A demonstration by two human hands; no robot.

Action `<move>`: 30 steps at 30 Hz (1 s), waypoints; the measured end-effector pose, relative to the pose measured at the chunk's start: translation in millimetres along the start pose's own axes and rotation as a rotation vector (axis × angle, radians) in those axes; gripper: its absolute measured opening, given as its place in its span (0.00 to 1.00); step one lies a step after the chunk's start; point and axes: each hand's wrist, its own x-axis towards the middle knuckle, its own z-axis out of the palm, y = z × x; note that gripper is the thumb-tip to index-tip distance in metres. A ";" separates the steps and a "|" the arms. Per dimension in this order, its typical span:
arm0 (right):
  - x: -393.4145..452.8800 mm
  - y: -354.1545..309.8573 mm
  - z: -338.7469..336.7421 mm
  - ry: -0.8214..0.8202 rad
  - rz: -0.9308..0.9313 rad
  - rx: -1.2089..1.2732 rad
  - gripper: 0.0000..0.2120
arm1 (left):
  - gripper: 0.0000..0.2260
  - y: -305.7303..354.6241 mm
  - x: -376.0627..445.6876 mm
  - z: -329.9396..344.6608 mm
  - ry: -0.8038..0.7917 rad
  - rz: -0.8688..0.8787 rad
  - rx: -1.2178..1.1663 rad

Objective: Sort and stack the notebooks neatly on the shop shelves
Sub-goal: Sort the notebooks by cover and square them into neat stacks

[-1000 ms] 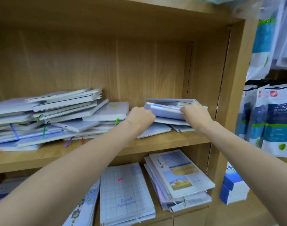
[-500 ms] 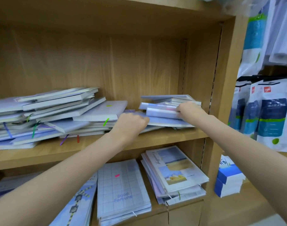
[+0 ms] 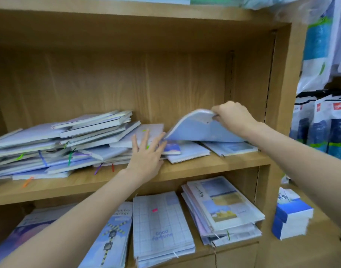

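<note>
Head view | right hand (image 3: 233, 118) now pinches pale-blue notebooks (image 3: 202, 128), tilted up off the middle shelf (image 3: 214, 163); a second ago they lay flat | left hand (image 3: 146, 155) has uncurled, fingers spread against the messy pile (image 3: 59, 144) | lifted batch looks ready for restacking.

view: head, single | position: worn, close to wooden shelf unit (image 3: 214, 163) | facing: forward, slightly downward | framing: two shelf levels, both forearms entering from below
</note>
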 end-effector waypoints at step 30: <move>-169.7 -118.4 -0.2 -0.125 -0.309 0.599 0.15 | 0.11 -29.7 -223.0 -63.6 -0.971 -1.146 -2.484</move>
